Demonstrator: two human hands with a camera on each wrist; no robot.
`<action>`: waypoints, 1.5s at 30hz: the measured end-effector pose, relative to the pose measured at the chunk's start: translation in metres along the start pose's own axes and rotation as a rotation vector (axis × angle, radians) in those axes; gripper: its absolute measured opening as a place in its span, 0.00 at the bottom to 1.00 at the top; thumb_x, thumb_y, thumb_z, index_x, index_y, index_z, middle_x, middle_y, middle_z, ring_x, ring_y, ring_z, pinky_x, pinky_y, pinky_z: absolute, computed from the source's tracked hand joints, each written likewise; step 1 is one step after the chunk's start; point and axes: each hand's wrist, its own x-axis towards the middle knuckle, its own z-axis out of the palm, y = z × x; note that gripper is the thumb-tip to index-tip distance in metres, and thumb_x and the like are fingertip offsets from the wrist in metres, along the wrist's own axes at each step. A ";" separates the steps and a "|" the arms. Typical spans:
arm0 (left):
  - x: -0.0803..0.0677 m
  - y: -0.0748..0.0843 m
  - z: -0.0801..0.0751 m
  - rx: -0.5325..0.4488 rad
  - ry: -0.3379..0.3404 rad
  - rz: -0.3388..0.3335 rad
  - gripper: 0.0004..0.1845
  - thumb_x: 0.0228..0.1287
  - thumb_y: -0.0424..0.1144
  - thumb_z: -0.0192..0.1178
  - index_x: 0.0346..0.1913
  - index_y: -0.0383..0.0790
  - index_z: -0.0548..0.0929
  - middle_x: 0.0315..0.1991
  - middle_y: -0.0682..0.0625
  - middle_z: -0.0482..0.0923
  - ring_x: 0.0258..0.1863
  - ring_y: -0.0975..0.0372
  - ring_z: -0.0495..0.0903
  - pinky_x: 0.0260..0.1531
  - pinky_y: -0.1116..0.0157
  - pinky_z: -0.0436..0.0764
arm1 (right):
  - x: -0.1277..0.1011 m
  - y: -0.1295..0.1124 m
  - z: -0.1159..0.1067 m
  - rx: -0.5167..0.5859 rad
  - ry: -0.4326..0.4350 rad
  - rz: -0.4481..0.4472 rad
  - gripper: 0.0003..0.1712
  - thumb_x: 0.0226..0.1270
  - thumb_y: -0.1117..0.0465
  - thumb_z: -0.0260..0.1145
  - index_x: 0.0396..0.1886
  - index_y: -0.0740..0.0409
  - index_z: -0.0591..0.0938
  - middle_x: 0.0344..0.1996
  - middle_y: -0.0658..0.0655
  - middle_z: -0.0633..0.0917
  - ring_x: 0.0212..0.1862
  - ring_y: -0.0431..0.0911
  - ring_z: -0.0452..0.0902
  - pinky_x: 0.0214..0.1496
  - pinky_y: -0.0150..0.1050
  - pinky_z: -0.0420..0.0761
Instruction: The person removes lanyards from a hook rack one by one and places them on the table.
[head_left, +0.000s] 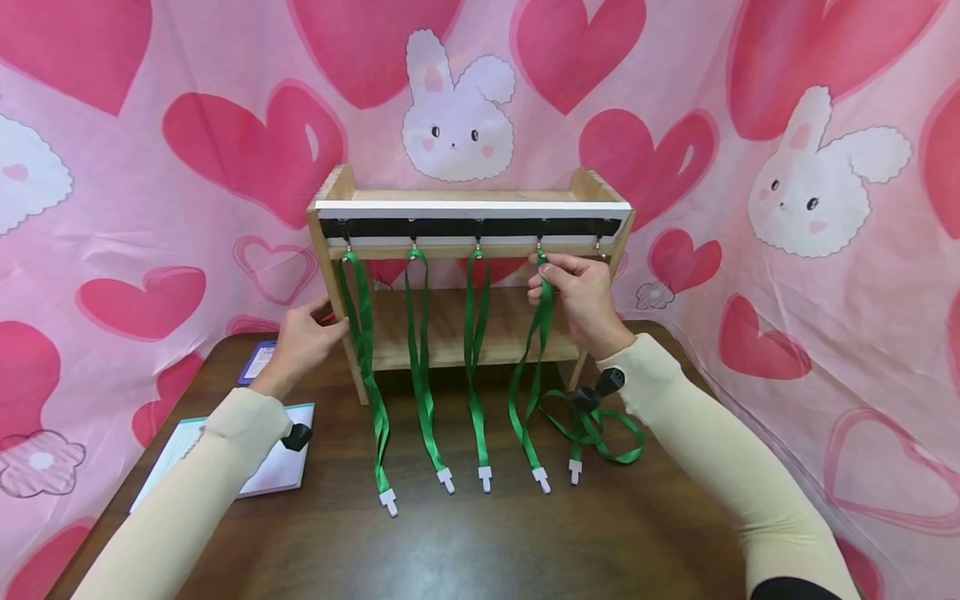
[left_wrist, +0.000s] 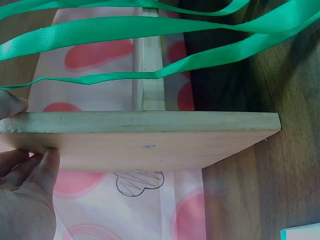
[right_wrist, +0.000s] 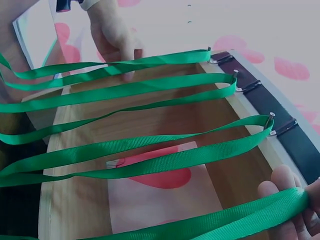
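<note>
A small wooden rack (head_left: 420, 329) stands on the table, a row of hooks along its white and black front bar (head_left: 450, 227). Pinched at the top loop by my right hand (head_left: 583, 302) is a green lanyard (head_left: 514, 408) at the fourth hook from the left; whether the loop sits fully on that hook is hidden by the fingers. Three other green lanyards (head_left: 417, 358) hang to its left, white clips down. My left hand (head_left: 303, 340) grips the rack's left side panel (left_wrist: 150, 122), thumb on the front edge and fingers against the outer face.
A fifth green lanyard (head_left: 630, 454) lies loosely coiled at the right, below a bare hook (head_left: 599, 247). To the left are a white notebook (head_left: 281, 471) and a blue-edged card (head_left: 258, 362). A pink heart-patterned cloth (head_left: 247, 50) hangs behind.
</note>
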 end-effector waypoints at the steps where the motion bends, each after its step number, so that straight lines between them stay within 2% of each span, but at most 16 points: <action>1: 0.000 0.000 0.000 -0.001 -0.001 0.000 0.33 0.71 0.44 0.62 0.75 0.37 0.68 0.66 0.35 0.77 0.65 0.44 0.78 0.61 0.51 0.79 | 0.000 -0.001 0.000 0.000 0.001 0.003 0.17 0.71 0.73 0.58 0.54 0.82 0.78 0.19 0.51 0.88 0.20 0.39 0.85 0.29 0.36 0.90; 5: 0.001 0.002 -0.002 -0.001 -0.003 0.003 0.33 0.71 0.44 0.62 0.75 0.38 0.68 0.66 0.35 0.76 0.65 0.44 0.79 0.61 0.51 0.79 | 0.000 -0.003 -0.001 -0.006 0.005 0.006 0.14 0.70 0.73 0.59 0.51 0.79 0.80 0.19 0.52 0.88 0.20 0.39 0.85 0.29 0.37 0.90; 9: 0.000 0.001 -0.002 -0.011 0.002 0.002 0.33 0.70 0.43 0.63 0.75 0.37 0.68 0.66 0.34 0.76 0.65 0.45 0.79 0.60 0.53 0.79 | -0.001 -0.003 -0.001 -0.006 -0.014 0.005 0.19 0.70 0.73 0.59 0.55 0.86 0.76 0.19 0.52 0.88 0.20 0.40 0.85 0.30 0.37 0.90; 13: 0.000 0.000 -0.001 -0.005 0.004 0.005 0.32 0.70 0.43 0.63 0.74 0.37 0.70 0.66 0.34 0.77 0.65 0.44 0.78 0.60 0.52 0.79 | -0.001 -0.003 -0.001 -0.012 -0.016 0.007 0.22 0.71 0.73 0.59 0.57 0.89 0.73 0.19 0.52 0.88 0.20 0.40 0.85 0.30 0.37 0.90; 21: 0.000 0.000 0.000 0.011 0.006 0.001 0.32 0.70 0.43 0.63 0.74 0.38 0.70 0.66 0.34 0.77 0.65 0.44 0.79 0.61 0.50 0.80 | -0.002 0.000 -0.003 -0.044 -0.025 -0.038 0.18 0.72 0.72 0.60 0.54 0.86 0.76 0.22 0.51 0.89 0.23 0.40 0.87 0.33 0.37 0.91; 26: 0.000 0.000 0.000 0.020 0.008 0.010 0.32 0.70 0.43 0.63 0.74 0.37 0.70 0.65 0.34 0.78 0.64 0.44 0.79 0.60 0.50 0.80 | -0.003 0.001 -0.003 -0.058 -0.019 -0.047 0.10 0.72 0.72 0.60 0.47 0.77 0.82 0.24 0.51 0.90 0.24 0.41 0.88 0.34 0.37 0.91; 28: 0.000 0.000 0.000 0.019 0.006 0.007 0.32 0.70 0.43 0.63 0.74 0.38 0.70 0.66 0.34 0.77 0.64 0.44 0.79 0.60 0.50 0.80 | -0.003 0.001 -0.002 -0.055 -0.013 -0.048 0.10 0.72 0.73 0.60 0.47 0.76 0.82 0.24 0.51 0.90 0.25 0.41 0.88 0.35 0.37 0.91; 33: 0.000 0.000 0.002 0.009 -0.003 0.003 0.32 0.71 0.42 0.62 0.74 0.37 0.69 0.66 0.34 0.77 0.65 0.44 0.78 0.61 0.50 0.80 | -0.003 0.004 -0.004 -0.047 -0.004 -0.063 0.17 0.72 0.73 0.59 0.52 0.86 0.77 0.24 0.50 0.90 0.25 0.40 0.88 0.35 0.37 0.91; 35: 0.000 0.000 0.003 0.008 -0.005 0.002 0.32 0.71 0.42 0.62 0.74 0.37 0.69 0.66 0.34 0.77 0.65 0.44 0.78 0.61 0.51 0.80 | -0.004 0.006 -0.005 -0.046 -0.002 -0.071 0.17 0.72 0.72 0.60 0.53 0.86 0.76 0.25 0.50 0.90 0.25 0.40 0.88 0.36 0.37 0.91; 41: 0.000 0.000 0.002 0.007 -0.008 -0.009 0.32 0.70 0.42 0.63 0.74 0.37 0.70 0.66 0.34 0.77 0.64 0.44 0.79 0.60 0.51 0.80 | -0.007 0.008 -0.008 -0.021 0.019 -0.126 0.13 0.71 0.74 0.61 0.49 0.82 0.79 0.29 0.50 0.90 0.26 0.41 0.88 0.37 0.38 0.91; 45: -0.001 0.001 0.000 0.003 -0.005 -0.021 0.32 0.70 0.43 0.62 0.74 0.36 0.69 0.66 0.34 0.77 0.64 0.45 0.79 0.61 0.51 0.79 | -0.006 0.007 -0.012 -0.053 0.027 -0.163 0.09 0.71 0.73 0.62 0.45 0.77 0.82 0.28 0.49 0.90 0.27 0.41 0.88 0.38 0.37 0.91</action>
